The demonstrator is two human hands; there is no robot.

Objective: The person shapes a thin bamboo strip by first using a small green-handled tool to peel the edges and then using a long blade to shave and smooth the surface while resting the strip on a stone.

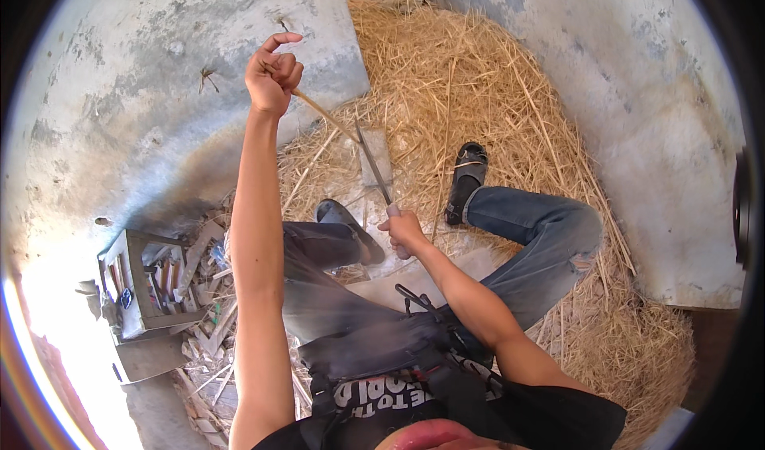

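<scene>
Item: thin strip of split cane or bamboo point(323, 115), pale tan, stretched taut from upper left down toward the centre, above the straw.

Left hand point(272, 74): raised high, fist clenched on the upper end of the strip, forefinger crooked free.

Right hand point(403, 232): low, between the knees, closed round the handle of a long narrow knife point(374, 167). The blade runs up along the strip and meets it near its lower end.

Handling note, as judged: keep the strip tight and the blade at a shallow angle, edge directed away from the body, stroke even.

Surroundings: person seated, jeans point(526, 235), black sandals point(464, 180) on loose straw point(494, 83). Grey concrete walls point(143, 107) either side. At left, a small open wooden box point(143, 286) of assorted bits beside scrap wood offcuts point(209, 322).
</scene>
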